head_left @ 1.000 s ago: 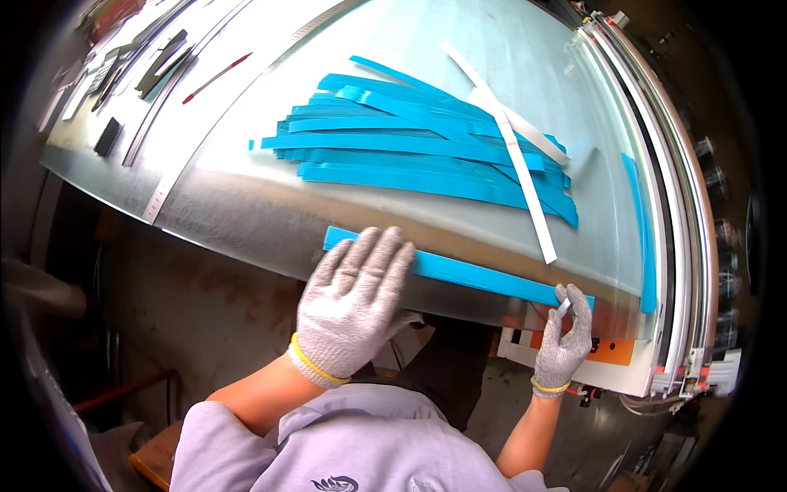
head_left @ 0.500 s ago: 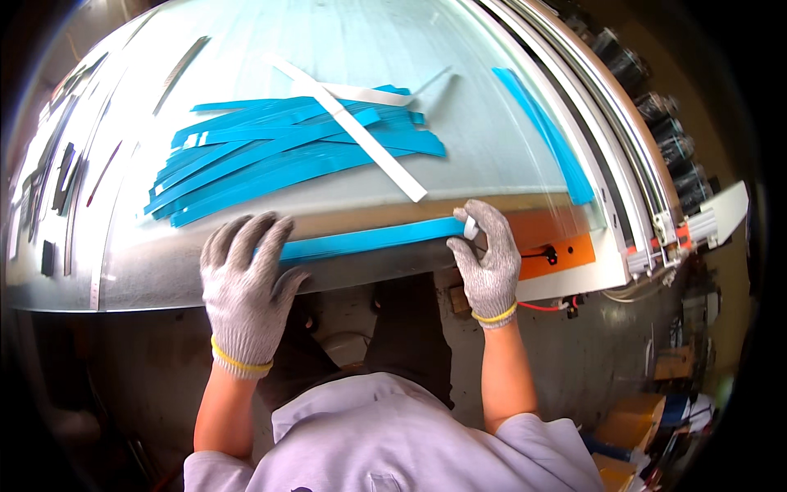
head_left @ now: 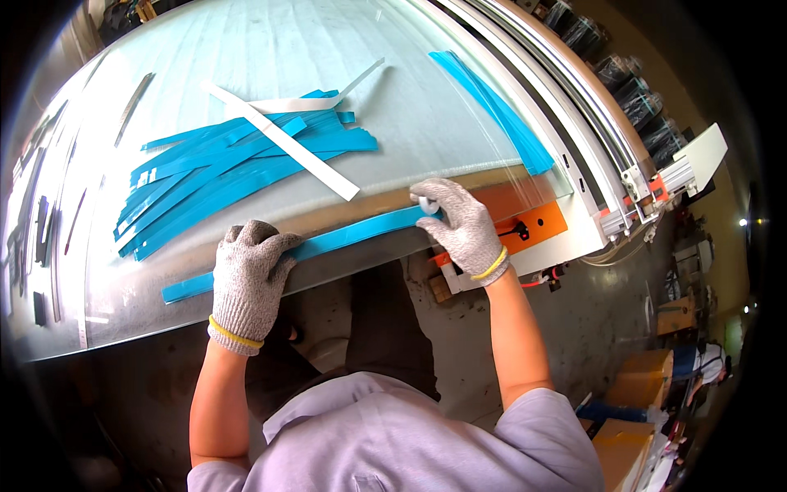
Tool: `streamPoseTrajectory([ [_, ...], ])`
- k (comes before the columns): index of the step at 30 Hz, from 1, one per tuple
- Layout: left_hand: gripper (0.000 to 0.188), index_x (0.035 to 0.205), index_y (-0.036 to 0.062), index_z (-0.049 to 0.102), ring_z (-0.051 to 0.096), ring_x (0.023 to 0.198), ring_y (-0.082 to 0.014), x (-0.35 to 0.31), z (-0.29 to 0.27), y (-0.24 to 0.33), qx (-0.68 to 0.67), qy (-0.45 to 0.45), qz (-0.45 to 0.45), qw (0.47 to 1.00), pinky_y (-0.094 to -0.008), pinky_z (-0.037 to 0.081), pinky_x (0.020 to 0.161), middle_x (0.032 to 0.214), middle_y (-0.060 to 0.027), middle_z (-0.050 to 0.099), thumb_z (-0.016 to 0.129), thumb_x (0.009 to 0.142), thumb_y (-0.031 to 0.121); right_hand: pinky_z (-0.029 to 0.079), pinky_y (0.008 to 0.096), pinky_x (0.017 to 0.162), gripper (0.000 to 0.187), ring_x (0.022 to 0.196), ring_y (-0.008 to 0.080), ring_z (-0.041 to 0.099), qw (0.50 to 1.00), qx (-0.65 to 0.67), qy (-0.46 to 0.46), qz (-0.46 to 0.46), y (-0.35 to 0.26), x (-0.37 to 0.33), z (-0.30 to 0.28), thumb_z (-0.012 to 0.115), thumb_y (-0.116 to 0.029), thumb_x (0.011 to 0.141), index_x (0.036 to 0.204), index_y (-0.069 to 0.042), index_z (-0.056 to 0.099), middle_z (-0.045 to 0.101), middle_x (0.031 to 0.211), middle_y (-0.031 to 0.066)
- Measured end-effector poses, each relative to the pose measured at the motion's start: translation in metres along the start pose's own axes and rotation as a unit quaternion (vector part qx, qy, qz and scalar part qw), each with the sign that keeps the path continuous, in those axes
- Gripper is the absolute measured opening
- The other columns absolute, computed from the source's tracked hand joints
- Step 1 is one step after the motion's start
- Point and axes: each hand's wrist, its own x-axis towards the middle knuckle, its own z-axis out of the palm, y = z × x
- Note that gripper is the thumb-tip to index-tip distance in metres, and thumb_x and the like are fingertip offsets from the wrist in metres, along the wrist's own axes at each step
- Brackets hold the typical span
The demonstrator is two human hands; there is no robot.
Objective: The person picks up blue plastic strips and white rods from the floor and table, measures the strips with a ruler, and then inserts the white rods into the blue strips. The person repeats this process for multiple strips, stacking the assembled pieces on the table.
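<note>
A long blue strip [head_left: 352, 234] lies along the near edge of the glass-topped table [head_left: 393, 98]. My left hand [head_left: 250, 279], in a grey knitted glove, grips the strip left of its middle; fingers and thumb are bent down over it. At the strip's right end, my gloved right hand [head_left: 461, 228] pinches a small white curled piece [head_left: 428, 205] between thumb and fingers. Whether that piece is joined to the strip I cannot tell. Beyond my left hand lies a loose pile of blue strips [head_left: 238, 164], with a long white strip [head_left: 299, 156] across it.
More blue strips [head_left: 492, 111] lie at the right, beside a white rail [head_left: 557, 131]. An orange plate [head_left: 533, 225] shows under the table's right corner. Thin dark bars [head_left: 41, 230] lie at the far left. Cardboard boxes [head_left: 635, 381] stand on the floor at right.
My left hand has closed onto the strip from a spread pose. The view has shifted, so the table and piles appear further left. The right hand still pinches the white piece.
</note>
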Motion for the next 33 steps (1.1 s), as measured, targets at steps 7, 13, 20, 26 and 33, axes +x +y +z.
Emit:
streamPoseTrajectory([
  [7, 0.027, 0.109, 0.0111, 0.076, 0.060, 0.101, -0.0348, -0.003, -0.001, 0.006, 0.033, 0.077, 0.027, 0.996, -0.0475, 0.048, 0.090, 0.104, -0.0102, 0.067, 0.076, 0.081, 0.010, 0.049, 0.0470, 0.102, 0.044, 0.112, 0.0353, 0.060, 0.992, -0.087, -0.012, -0.093, -0.010, 0.004, 0.004, 0.071, -0.001, 0.081, 0.124, -0.011, 0.068, 0.067, 0.114, 0.0092],
  [13, 0.020, 0.100, 0.0098, 0.078, 0.062, 0.094, -0.0324, -0.014, 0.000, -0.001, 0.059, 0.090, 0.046, 0.993, -0.0450, 0.048, 0.085, 0.095, -0.0084, 0.067, 0.077, 0.080, 0.009, 0.045, 0.0477, 0.108, 0.042, 0.118, 0.0320, 0.060, 0.986, -0.123, 0.024, -0.110, -0.015, -0.010, 0.011, 0.074, -0.005, 0.081, 0.123, -0.011, 0.067, 0.068, 0.119, 0.0071],
  [20, 0.024, 0.103, 0.0126, 0.077, 0.061, 0.095, -0.0320, -0.016, 0.002, -0.006, 0.064, 0.075, 0.055, 0.994, -0.0462, 0.047, 0.084, 0.098, -0.0068, 0.066, 0.076, 0.079, 0.011, 0.048, 0.0467, 0.104, 0.031, 0.111, 0.0300, 0.063, 0.977, -0.091, 0.049, -0.185, -0.053, 0.007, 0.059, 0.067, -0.009, 0.089, 0.119, -0.011, 0.067, 0.067, 0.111, 0.0062],
  [26, 0.032, 0.113, 0.0130, 0.075, 0.061, 0.094, -0.0317, -0.018, 0.000, -0.004, 0.103, 0.063, 0.051, 0.991, -0.0459, 0.048, 0.084, 0.100, -0.0070, 0.065, 0.074, 0.081, 0.012, 0.050, 0.0480, 0.099, 0.033, 0.105, 0.0294, 0.064, 0.956, -0.121, 0.118, -0.240, -0.053, 0.002, 0.065, 0.069, -0.009, 0.085, 0.118, -0.011, 0.069, 0.065, 0.101, 0.0051],
  [33, 0.050, 0.126, 0.0082, 0.070, 0.064, 0.100, -0.0285, -0.032, 0.002, -0.003, 0.148, 0.071, 0.139, 0.977, -0.0458, 0.049, 0.091, 0.111, -0.0079, 0.069, 0.067, 0.076, 0.018, 0.054, 0.0516, 0.098, 0.035, 0.108, 0.0328, 0.065, 0.919, -0.210, 0.186, -0.278, -0.053, -0.034, 0.058, 0.079, -0.008, 0.078, 0.111, -0.017, 0.071, 0.062, 0.099, 0.0061],
])
